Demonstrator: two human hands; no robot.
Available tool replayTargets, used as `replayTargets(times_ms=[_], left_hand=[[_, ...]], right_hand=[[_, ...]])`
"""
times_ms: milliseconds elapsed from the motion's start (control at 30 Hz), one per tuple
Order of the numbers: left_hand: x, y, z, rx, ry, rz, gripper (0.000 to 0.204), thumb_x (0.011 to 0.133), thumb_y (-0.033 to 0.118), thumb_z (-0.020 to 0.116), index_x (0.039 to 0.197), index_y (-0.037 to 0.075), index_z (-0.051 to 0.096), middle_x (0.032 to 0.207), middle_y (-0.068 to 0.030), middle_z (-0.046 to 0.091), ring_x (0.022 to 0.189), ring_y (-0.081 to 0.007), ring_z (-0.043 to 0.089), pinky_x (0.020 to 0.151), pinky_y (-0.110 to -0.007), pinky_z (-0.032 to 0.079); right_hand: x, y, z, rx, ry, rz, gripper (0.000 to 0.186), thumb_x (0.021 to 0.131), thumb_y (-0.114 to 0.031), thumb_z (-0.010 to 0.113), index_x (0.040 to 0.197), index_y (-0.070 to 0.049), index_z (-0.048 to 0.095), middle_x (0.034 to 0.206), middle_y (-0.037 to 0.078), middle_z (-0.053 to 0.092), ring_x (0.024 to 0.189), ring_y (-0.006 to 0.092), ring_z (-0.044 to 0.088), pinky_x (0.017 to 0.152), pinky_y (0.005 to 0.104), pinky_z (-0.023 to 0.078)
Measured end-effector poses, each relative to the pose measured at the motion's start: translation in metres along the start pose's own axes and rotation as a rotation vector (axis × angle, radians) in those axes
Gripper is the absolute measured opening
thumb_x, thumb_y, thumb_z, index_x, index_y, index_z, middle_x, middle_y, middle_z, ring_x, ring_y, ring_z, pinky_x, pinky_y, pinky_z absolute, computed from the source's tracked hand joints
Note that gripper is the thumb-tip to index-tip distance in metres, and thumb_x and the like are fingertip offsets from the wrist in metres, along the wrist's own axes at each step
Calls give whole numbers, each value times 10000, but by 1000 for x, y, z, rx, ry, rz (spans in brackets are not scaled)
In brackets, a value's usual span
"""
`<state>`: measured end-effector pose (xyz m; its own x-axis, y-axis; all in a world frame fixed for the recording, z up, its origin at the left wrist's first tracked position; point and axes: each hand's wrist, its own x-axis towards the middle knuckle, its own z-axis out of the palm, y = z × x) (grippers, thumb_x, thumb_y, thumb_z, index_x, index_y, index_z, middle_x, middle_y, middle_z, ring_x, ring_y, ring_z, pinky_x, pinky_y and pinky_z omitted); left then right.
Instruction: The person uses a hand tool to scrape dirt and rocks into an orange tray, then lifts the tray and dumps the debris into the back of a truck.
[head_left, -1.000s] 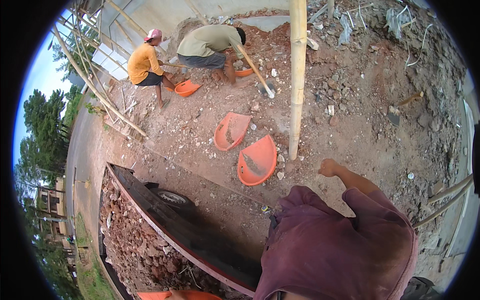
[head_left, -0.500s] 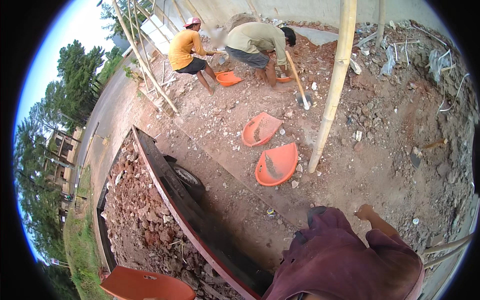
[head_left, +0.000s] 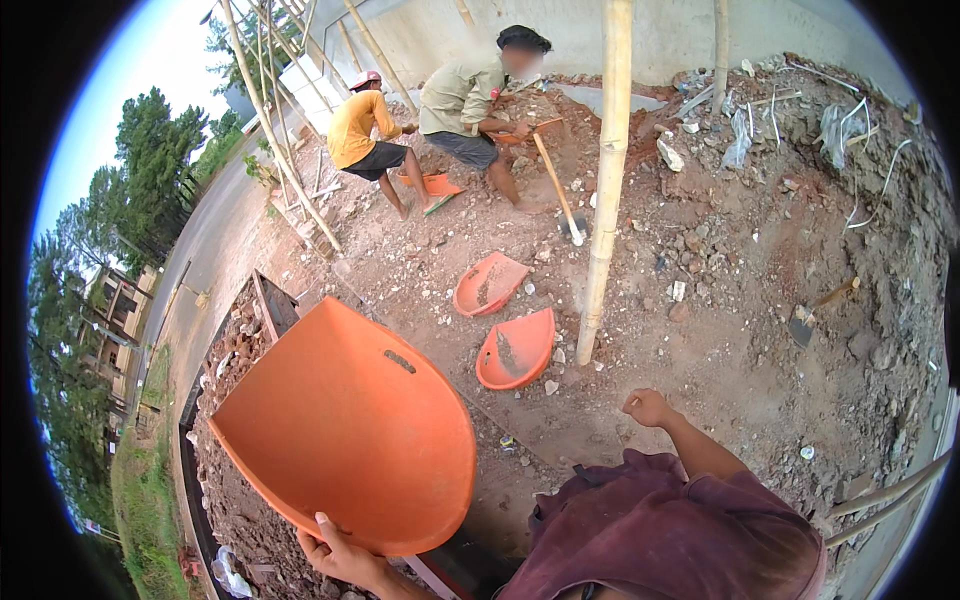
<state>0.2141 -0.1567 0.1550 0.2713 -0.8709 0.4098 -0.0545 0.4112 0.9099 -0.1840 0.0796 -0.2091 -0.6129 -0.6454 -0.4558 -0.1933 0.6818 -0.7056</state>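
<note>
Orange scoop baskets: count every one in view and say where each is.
4. One large basket in the left hand; two on the dirt beside the bamboo pole; one by the crouching workers. Others may be hidden.

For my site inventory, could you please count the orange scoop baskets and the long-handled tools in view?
Orange scoop baskets: 4, one in the left hand, at, and others at
Long-handled tools: 2, at and
Total: 6

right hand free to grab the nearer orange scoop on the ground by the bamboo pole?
Probably yes. The right hand is empty, loosely closed, and nothing lies between it and the nearer scoop beside the bamboo pole. The scoop sits on the ground, so a bend down looks needed.
</note>
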Motion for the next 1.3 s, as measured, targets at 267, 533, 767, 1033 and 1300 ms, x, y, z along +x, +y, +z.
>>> replayTargets(times_ms=[267,533,767,1033,1300], left_hand=[[-193,-77,133,-259,-482,-527,105,935,33,667,987,-25,596,790,-68,668,663,-96,625,621,-232,512],[-365,-47,185,-200,-871,-913,191,924,81,702,1015,-32,579,867,-80,680,697,-102,633,631,-252,525],[-419,-48,217,6,-1177,-801,260,915,174,720,1029,-10,576,845,-75,651,688,-127,612,613,-301,504],[-430,-102,257,175,-1271,-596,341,863,161,746,1106,-38,613,1010,-155,711,901,-247,698,781,-376,546],[-403,-197,315,150,-1142,-650,395,796,113,777,1145,-14,641,1095,-164,721,1022,-280,703,873,-398,543]], right_hand=[[-148,115,-49,698,60,368,456,944,-455,654,1124,-35,661,912,110,710,754,195,676,677,360,553],[-297,187,-101,1219,468,656,643,964,-582,537,1288,-29,578,1047,182,657,844,275,657,668,423,539],[-322,243,-73,1354,521,601,419,972,-312,597,1287,-39,564,1080,166,665,869,306,712,630,423,617],[-261,270,-82,1580,516,493,320,953,-86,521,1222,85,542,1091,213,682,861,318,736,629,440,661],[-160,216,-170,1401,658,331,226,871,-33,606,1074,62,579,978,159,678,745,302,715,587,423,630]])
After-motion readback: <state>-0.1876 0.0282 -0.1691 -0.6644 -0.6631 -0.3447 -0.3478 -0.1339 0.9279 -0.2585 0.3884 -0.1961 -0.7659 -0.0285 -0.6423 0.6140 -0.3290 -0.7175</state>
